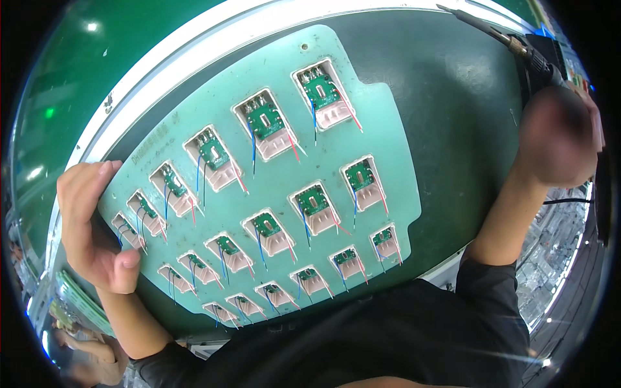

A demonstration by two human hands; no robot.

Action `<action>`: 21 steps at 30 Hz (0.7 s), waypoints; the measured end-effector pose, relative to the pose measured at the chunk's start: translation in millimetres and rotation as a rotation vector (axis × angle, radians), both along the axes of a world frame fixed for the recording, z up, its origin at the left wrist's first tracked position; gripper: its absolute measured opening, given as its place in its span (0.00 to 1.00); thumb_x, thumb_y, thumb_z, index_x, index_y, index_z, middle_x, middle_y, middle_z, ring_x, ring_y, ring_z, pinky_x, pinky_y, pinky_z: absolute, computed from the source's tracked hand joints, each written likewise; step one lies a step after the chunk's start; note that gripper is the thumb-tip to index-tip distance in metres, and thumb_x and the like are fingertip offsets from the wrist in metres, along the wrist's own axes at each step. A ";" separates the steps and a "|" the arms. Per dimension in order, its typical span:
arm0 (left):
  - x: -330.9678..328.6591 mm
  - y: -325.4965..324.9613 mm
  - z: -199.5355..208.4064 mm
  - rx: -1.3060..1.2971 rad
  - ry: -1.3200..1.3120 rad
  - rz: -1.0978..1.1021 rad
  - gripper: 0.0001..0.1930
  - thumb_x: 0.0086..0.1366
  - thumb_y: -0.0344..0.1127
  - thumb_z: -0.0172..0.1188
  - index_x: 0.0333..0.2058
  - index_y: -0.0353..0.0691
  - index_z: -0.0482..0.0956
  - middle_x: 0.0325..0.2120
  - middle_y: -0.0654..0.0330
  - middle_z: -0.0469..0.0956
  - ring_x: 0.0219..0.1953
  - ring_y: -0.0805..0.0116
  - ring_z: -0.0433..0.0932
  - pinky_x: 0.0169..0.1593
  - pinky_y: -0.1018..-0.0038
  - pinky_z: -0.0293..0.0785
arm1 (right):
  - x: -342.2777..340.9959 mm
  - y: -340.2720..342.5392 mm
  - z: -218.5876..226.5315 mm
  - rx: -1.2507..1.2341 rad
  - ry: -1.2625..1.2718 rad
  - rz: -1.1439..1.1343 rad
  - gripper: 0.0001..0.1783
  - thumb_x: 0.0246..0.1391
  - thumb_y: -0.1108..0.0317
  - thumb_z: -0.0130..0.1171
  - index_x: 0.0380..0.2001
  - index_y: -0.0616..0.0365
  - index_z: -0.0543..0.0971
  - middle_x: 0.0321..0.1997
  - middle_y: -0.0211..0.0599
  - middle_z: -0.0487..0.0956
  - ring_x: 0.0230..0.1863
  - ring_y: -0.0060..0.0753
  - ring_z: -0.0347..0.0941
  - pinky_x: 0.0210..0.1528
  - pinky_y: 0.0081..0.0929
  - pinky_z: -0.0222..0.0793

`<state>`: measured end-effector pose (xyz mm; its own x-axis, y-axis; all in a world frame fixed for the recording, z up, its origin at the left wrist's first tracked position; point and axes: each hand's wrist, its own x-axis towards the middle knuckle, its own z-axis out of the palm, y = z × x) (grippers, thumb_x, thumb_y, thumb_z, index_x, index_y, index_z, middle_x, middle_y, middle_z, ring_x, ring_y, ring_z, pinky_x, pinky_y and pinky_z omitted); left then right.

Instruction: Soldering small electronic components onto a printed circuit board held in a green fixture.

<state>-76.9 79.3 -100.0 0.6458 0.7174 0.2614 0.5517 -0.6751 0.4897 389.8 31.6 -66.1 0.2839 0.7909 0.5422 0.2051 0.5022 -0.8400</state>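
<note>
A large light-green fixture board (pixel 272 184) lies tilted across the dark work mat. Its rows of cut-outs hold pale plastic housings, each with a small green circuit board (pixel 265 121) and thin blue, black and red wires sticking out. At the board's left edge, my left hand (pixel 94 226) grips it, with fingers and thumb spread along the rim. My right hand (pixel 563 136), partly blurred, is up at the far right. Its fingers close around the handle end of a soldering iron (pixel 517 45), whose tip points to the upper left, off the board.
Under the fixture board is a dark green mat (pixel 453 129) with a white rim (pixel 194 39) along the table's far side. On the right, clear plastic parts (pixel 550 258) lie in a heap beside a black cable (pixel 569 201). Another person's arm (pixel 90 346) shows at lower left.
</note>
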 end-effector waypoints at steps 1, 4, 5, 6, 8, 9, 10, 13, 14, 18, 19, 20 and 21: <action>-1.5 -1.3 0.1 -0.031 -0.045 0.023 0.37 0.56 0.61 0.49 0.43 0.23 0.72 0.36 0.46 0.75 0.40 0.53 0.70 0.47 0.63 0.62 | -3.9 -0.7 2.9 0.023 0.008 0.021 0.22 0.52 0.60 0.42 0.32 0.71 0.76 0.23 0.44 0.70 0.22 0.26 0.58 0.32 0.25 0.55; -2.7 4.7 -7.9 -0.084 -0.146 -0.010 0.34 0.62 0.58 0.41 0.42 0.24 0.73 0.37 0.45 0.75 0.40 0.53 0.70 0.47 0.63 0.62 | -22.6 -8.3 17.0 0.178 0.207 0.027 0.20 0.48 0.59 0.46 0.24 0.69 0.76 0.18 0.41 0.68 0.20 0.26 0.57 0.28 0.24 0.54; -3.3 3.9 -3.2 -0.094 -0.138 0.004 0.33 0.64 0.56 0.39 0.41 0.24 0.74 0.37 0.45 0.75 0.40 0.53 0.70 0.47 0.63 0.62 | -3.0 -22.3 22.9 0.068 -0.003 0.156 0.18 0.47 0.60 0.46 0.21 0.66 0.75 0.19 0.38 0.67 0.21 0.27 0.59 0.29 0.24 0.55; -2.0 5.8 -1.6 -0.086 -0.180 -0.031 0.25 0.63 0.47 0.44 0.40 0.24 0.74 0.37 0.46 0.75 0.39 0.54 0.70 0.47 0.64 0.63 | -21.8 -21.5 22.1 0.191 0.041 0.079 0.18 0.51 0.61 0.42 0.25 0.67 0.75 0.22 0.41 0.70 0.22 0.28 0.63 0.32 0.26 0.59; -0.5 6.0 -0.9 -0.010 -0.121 -0.045 0.19 0.56 0.36 0.52 0.40 0.24 0.75 0.37 0.46 0.76 0.39 0.55 0.71 0.47 0.65 0.64 | -51.7 -22.9 22.0 0.275 0.060 0.054 0.17 0.53 0.62 0.40 0.28 0.64 0.74 0.26 0.42 0.73 0.21 0.28 0.65 0.30 0.28 0.60; -0.8 5.2 -0.4 -0.002 -0.155 -0.063 0.20 0.47 0.29 0.56 0.40 0.25 0.75 0.36 0.47 0.76 0.38 0.56 0.71 0.46 0.67 0.65 | -60.2 -24.6 25.6 0.232 -0.074 0.118 0.17 0.53 0.62 0.40 0.28 0.65 0.74 0.25 0.42 0.73 0.19 0.28 0.63 0.26 0.28 0.58; 0.5 2.7 0.4 0.010 -0.162 -0.052 0.20 0.46 0.29 0.56 0.40 0.26 0.75 0.36 0.47 0.76 0.38 0.56 0.71 0.45 0.67 0.65 | -67.9 -24.4 29.3 0.189 -0.209 0.179 0.17 0.53 0.62 0.39 0.29 0.65 0.74 0.24 0.43 0.73 0.16 0.28 0.62 0.23 0.27 0.56; -0.1 -0.1 6.1 0.025 -0.172 -0.056 0.21 0.44 0.31 0.59 0.40 0.28 0.76 0.35 0.49 0.76 0.37 0.56 0.71 0.44 0.68 0.66 | -83.9 -19.0 44.5 0.225 -0.308 0.192 0.17 0.53 0.62 0.39 0.28 0.65 0.72 0.22 0.44 0.71 0.13 0.28 0.58 0.18 0.28 0.51; 2.8 -1.5 8.3 0.033 -0.162 -0.081 0.22 0.44 0.32 0.60 0.40 0.28 0.77 0.35 0.49 0.76 0.37 0.56 0.71 0.44 0.68 0.66 | -85.5 -20.4 50.3 0.210 -0.339 0.217 0.17 0.53 0.62 0.39 0.27 0.65 0.72 0.22 0.44 0.71 0.13 0.29 0.59 0.18 0.28 0.52; 7.7 -3.0 11.6 0.052 -0.135 -0.090 0.23 0.43 0.36 0.62 0.39 0.29 0.77 0.35 0.50 0.76 0.37 0.57 0.72 0.43 0.68 0.67 | -116.6 -25.3 49.0 0.153 -0.250 -0.094 0.11 0.45 0.60 0.46 0.16 0.52 0.70 0.20 0.34 0.70 0.25 0.28 0.65 0.30 0.28 0.56; 7.1 -3.2 11.0 0.047 -0.122 -0.082 0.25 0.43 0.39 0.62 0.39 0.28 0.77 0.35 0.49 0.76 0.37 0.56 0.72 0.43 0.67 0.67 | -120.5 -24.9 46.1 0.177 -0.302 -0.178 0.12 0.45 0.60 0.45 0.16 0.53 0.70 0.19 0.35 0.70 0.25 0.29 0.66 0.30 0.28 0.57; 6.4 -3.0 9.8 0.043 -0.124 -0.089 0.25 0.43 0.39 0.62 0.39 0.28 0.77 0.35 0.49 0.76 0.37 0.56 0.72 0.43 0.67 0.67 | -117.1 -25.9 42.8 0.172 -0.305 -0.184 0.12 0.45 0.60 0.45 0.16 0.53 0.70 0.19 0.35 0.70 0.25 0.29 0.66 0.30 0.28 0.57; 5.7 -2.6 8.3 0.052 -0.131 -0.092 0.26 0.42 0.40 0.62 0.39 0.27 0.77 0.34 0.49 0.75 0.37 0.56 0.72 0.43 0.67 0.67 | -111.6 -27.6 38.7 0.213 -0.364 -0.146 0.13 0.45 0.59 0.45 0.17 0.55 0.70 0.18 0.37 0.69 0.22 0.30 0.65 0.26 0.27 0.56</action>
<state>-71.1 76.7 -91.7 0.6656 0.6403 0.3833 0.4202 -0.7461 0.5165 278.2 4.0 -27.3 0.1448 0.6167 0.7738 0.5498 0.6000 -0.5811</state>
